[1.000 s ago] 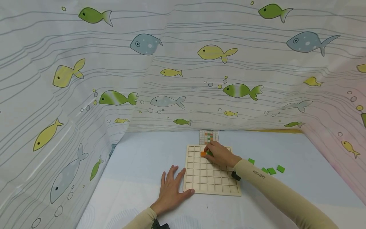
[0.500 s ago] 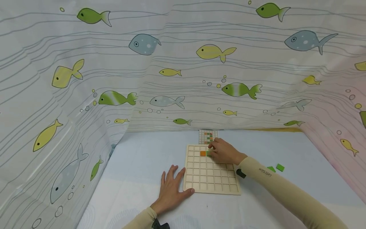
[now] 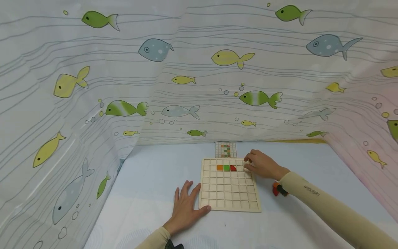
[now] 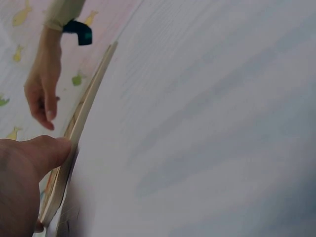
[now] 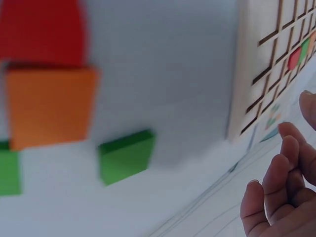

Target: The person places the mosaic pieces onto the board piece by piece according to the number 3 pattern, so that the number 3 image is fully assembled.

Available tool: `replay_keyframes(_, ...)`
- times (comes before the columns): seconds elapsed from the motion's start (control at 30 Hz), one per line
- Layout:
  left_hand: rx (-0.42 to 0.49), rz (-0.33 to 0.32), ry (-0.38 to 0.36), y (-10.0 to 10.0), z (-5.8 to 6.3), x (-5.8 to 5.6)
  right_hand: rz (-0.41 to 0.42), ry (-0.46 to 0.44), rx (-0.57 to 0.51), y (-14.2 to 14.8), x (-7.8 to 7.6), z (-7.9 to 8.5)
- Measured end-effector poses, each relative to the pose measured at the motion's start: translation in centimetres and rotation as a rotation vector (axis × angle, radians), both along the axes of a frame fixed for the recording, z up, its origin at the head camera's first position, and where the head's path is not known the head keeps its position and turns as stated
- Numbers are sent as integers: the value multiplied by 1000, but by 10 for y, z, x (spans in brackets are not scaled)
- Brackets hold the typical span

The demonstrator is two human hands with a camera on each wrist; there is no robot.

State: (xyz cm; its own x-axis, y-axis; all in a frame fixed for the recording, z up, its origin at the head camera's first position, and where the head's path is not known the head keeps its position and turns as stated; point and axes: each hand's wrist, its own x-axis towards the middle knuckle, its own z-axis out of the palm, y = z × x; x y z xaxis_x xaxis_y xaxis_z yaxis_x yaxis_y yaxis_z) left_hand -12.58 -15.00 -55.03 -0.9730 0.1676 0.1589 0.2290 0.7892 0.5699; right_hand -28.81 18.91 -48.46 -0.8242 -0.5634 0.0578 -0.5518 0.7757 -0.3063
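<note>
A square wooden grid board (image 3: 228, 195) lies flat on the table. Near its far side an orange square tile (image 3: 219, 167), a green square tile (image 3: 226, 167) and a red tile with one rounded corner (image 3: 233, 168) sit side by side in one row. My left hand (image 3: 185, 210) rests at the board's left edge, fingers spread, the thumb touching its near left corner. Over the far right corner is my right hand (image 3: 264, 164), its fingers loosely bent. In the right wrist view no tile shows between thumb and fingertips.
Right of the board lie loose tiles, partly hidden by the right forearm in the head view: a red piece (image 5: 42, 32), an orange square (image 5: 52, 107) and green ones (image 5: 126, 157). A printed pattern card (image 3: 218, 150) lies behind the board. A fish-patterned curtain (image 3: 199, 93) surrounds the table.
My right hand has moved right, from over the row of tiles to the board's far right corner. The red tile beside the green one now shows. My left hand stays in place.
</note>
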Motion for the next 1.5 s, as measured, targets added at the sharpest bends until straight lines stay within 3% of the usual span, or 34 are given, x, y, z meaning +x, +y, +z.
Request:
replay_keyframes(0.27, 13, 4, -4, -1, -1, 0, -29, 36, 35, 40, 4, -2)
replay_keyframes(0.5, 6, 10, -2, -1, 0, 0, -89, -7, 63, 64, 11, -9)
replay_keyframes(0.87, 19, 11, 3, -1, 0, 3, -100, 11, 65, 86, 23, -22)
replay_keyframes(1.2, 21, 10, -2, -1, 1, 2, -138, -47, 70, 99, 29, -28)
replay_keyframes(1.5, 20, 3, 8, 0, 0, 1, -143, -27, 69, 101, 33, -29)
